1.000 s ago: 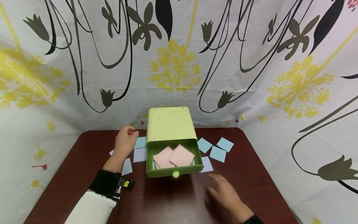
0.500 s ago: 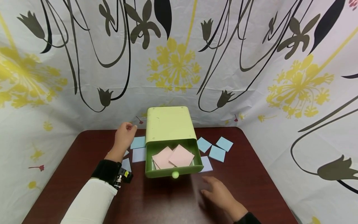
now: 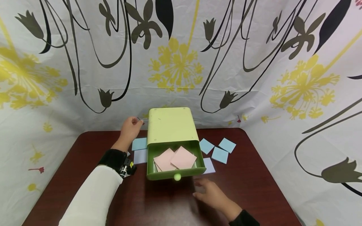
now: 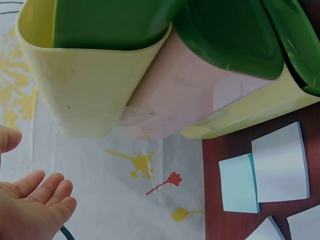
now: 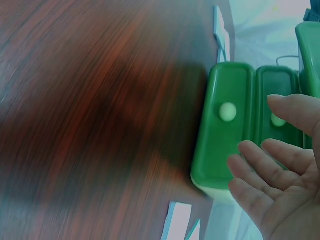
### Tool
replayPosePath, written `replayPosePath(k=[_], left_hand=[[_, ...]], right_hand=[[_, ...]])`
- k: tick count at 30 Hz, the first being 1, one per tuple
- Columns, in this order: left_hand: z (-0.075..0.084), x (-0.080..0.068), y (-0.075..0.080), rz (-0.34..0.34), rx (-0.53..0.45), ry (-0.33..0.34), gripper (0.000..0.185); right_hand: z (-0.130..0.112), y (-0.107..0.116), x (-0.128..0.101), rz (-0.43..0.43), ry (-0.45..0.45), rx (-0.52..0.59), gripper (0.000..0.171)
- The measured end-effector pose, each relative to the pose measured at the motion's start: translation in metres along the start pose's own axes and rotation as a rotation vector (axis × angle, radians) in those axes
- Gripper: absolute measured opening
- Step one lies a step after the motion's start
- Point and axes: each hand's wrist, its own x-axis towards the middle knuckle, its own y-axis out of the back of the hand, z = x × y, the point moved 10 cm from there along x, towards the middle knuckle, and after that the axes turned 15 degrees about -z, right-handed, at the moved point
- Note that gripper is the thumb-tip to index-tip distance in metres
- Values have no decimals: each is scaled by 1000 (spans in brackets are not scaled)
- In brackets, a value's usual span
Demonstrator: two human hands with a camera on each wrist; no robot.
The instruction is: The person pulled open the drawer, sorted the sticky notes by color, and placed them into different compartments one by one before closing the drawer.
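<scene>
left arm: white sleeve with a black wrist strap, stretched toward the table's far edge
left hand (image 3: pixel 130 127): raised, fingers loosely curled, holding nothing
right arm: dark cuff at the near edge
right hand (image 3: pixel 210 195): low over the table, fingers relaxed and spread, empty

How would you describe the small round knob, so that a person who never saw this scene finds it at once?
On the dark brown wooden table stands a light green box with its darker green drawer pulled open. The small pale green round knob sits in the middle of the drawer's front wall. It is the only ball shape there; the pink paper squares are flat.
</scene>
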Motion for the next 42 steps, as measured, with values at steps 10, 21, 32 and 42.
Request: replayPosePath(k=[10, 21, 32, 42], left_hand=[[2, 18, -5, -11, 3, 14, 59], [11, 31, -12, -29, 0, 17, 63], [17, 46, -25, -135, -12, 6, 67], [25, 50, -32, -167, -91, -43, 61]], right_hand=[[-19, -13, 10, -38, 43, 211, 48], [-29, -24, 18, -96, -38, 427, 46], [-36, -28, 27, -125, -63, 687, 43], [-41, -36, 32, -206, -61, 1005, 37]])
